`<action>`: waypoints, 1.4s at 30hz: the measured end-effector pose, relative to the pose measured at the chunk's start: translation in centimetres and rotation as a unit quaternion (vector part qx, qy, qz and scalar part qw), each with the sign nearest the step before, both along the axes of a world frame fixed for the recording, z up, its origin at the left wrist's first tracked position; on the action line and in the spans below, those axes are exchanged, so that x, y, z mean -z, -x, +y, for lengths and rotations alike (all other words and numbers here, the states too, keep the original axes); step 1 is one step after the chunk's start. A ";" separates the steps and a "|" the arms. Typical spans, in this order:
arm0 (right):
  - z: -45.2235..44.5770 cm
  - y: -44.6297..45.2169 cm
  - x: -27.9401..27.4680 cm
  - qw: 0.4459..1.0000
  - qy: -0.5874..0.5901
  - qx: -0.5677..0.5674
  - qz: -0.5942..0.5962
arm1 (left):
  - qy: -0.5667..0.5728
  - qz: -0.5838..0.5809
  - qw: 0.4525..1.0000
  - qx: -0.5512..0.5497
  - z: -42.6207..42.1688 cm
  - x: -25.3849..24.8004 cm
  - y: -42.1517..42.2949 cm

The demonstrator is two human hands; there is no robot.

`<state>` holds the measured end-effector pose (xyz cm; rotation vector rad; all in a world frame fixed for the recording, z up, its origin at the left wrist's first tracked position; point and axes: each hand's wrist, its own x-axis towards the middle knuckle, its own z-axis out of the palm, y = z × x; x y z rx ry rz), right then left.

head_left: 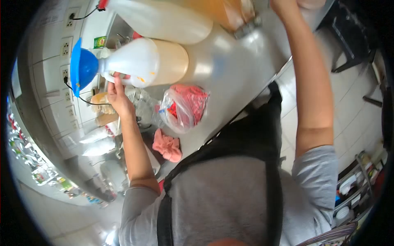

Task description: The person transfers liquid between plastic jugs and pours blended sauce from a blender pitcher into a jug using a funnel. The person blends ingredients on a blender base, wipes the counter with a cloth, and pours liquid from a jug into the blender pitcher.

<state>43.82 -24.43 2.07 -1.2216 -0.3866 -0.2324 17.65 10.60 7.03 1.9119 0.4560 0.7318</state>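
Observation:
My left hand (118, 97) has its fingers wrapped round the handle of a white plastic jug (141, 61), which holds a pale liquid in its lower part and has orange drips on its side. A blue funnel (83, 69) sits in the jug's mouth. At the top edge my right hand (282, 5) is cut off by the frame, so its fingers and anything in them are hidden. A larger whitish container (164, 22) lies in view beside the jug, and an orange-filled clear container (223, 12) is near it.
On the metal counter (230, 82) are a clear plastic bag (191, 104) with red contents and a pink cloth (167, 145). Several outlets (65, 48) with plugged cords line the tiled wall. A black chair (349, 35) stands on the floor to the right.

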 end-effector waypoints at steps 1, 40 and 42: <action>-0.3 0.5 0.0 0.998 0.048 0.041 0.026 | -0.008 0.008 0.999 -0.033 -0.7 0.0 -0.1; -4.1 3.5 -13.9 0.963 0.089 0.114 -0.229 | 0.118 -0.001 0.992 -0.048 -6.5 0.4 1.8; -4.2 1.8 -16.3 0.952 0.136 0.014 -0.273 | 0.105 0.026 0.992 -0.059 -7.2 0.2 1.9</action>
